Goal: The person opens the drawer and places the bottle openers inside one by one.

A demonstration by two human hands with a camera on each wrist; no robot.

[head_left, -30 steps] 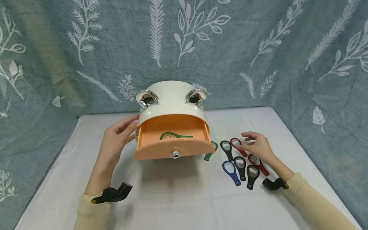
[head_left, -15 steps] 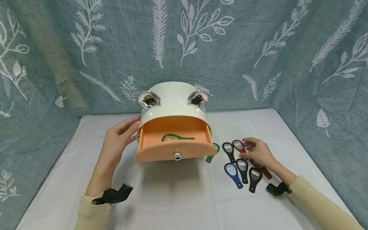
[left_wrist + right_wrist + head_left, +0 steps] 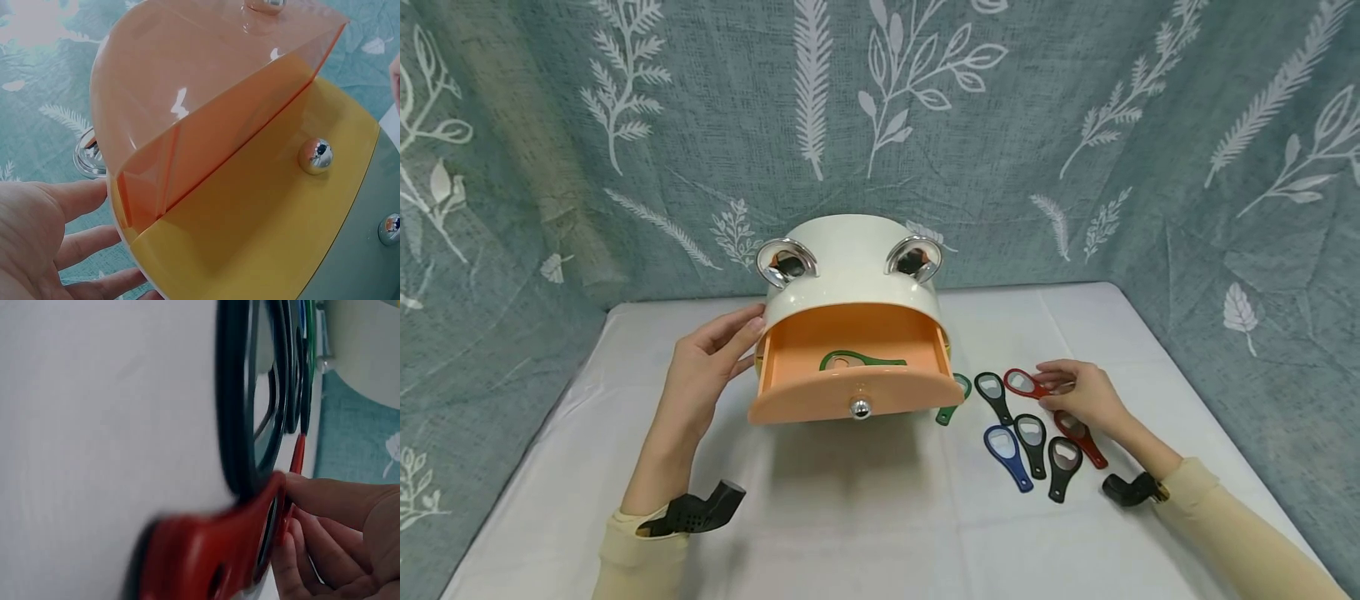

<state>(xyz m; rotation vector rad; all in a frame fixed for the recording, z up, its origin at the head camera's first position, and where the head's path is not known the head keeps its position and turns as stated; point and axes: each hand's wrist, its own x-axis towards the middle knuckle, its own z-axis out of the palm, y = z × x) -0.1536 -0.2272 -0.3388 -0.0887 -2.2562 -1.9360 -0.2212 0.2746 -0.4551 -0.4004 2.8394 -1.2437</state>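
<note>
Right hand (image 3: 1082,393) on a red opener (image 3: 1037,389), one green opener (image 3: 883,362) in the drawer

Between my thumb and fingers I pinch the handle end of the red opener, its ring pointing left, towards the white cabinet (image 3: 857,242). It is at the far side of the loose group on the white cloth (image 3: 880,533); whether any of it has left the cloth I cannot tell.

My left hand (image 3: 700,367) grasps nothing. Its fingers reach out fairly straight and touch the cabinet's side, beside the peach drawer (image 3: 820,400), which stands out with its silver knob (image 3: 861,409) facing me. Below that, the yellow drawer front (image 3: 250,231) sits flush.

How far along am I? Early, I would judge. Just the one green opener shows inside the peach drawer. Seven are outside it, counting the one I pinch: a second green opener (image 3: 948,413), partly hidden by the drawer front, three dark openers (image 3: 1037,463), a blue opener (image 3: 1017,473), and another red opener (image 3: 1092,451) just beside my right hand. Those seven look to me like what is left to deal with; none is in the drawer yet.
</note>
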